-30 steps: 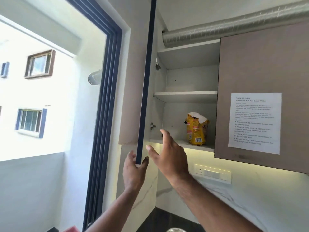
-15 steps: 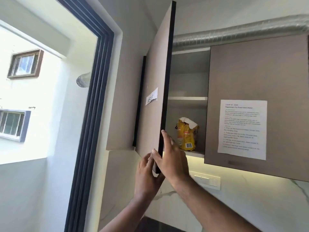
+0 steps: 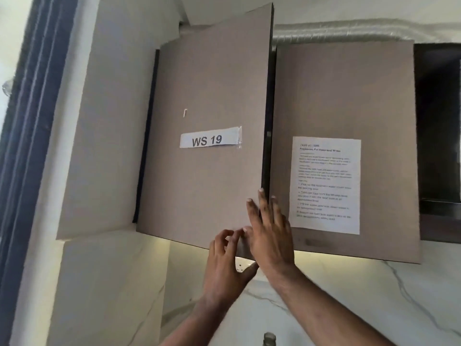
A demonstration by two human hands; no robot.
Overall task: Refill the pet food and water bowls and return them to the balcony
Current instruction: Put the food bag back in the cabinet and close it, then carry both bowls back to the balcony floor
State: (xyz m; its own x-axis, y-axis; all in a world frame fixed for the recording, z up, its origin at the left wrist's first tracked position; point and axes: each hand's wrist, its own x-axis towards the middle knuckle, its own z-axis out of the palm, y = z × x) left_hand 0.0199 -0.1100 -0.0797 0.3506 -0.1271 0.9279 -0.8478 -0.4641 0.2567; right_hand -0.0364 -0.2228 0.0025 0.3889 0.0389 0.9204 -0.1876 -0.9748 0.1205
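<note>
A taupe wall-cupboard door (image 3: 204,183) with a "WS 19" label (image 3: 210,140) stands almost shut, with only a narrow dark gap left at its right edge. My left hand (image 3: 224,265) pinches the door's lower right corner, fingers on the front and thumb underneath. My right hand (image 3: 269,233) lies flat against the same edge, fingers spread and pointing up. The door hides the yellow food bag inside the cupboard. No bowls are in view.
The neighbouring door (image 3: 344,96) is closed and carries a printed task sheet (image 3: 325,184). A silver duct (image 3: 349,31) runs above it, with a dark hood (image 3: 439,121) to the right. Below are a wall socket (image 3: 240,264), a marble backsplash (image 3: 361,295) and a tap top (image 3: 269,338). A dark window frame (image 3: 30,146) borders the left.
The door has swung from wide open to nearly shut, covering the shelves and the food bag. Both hands followed its lower corner, and my view turned right, away from the window.
</note>
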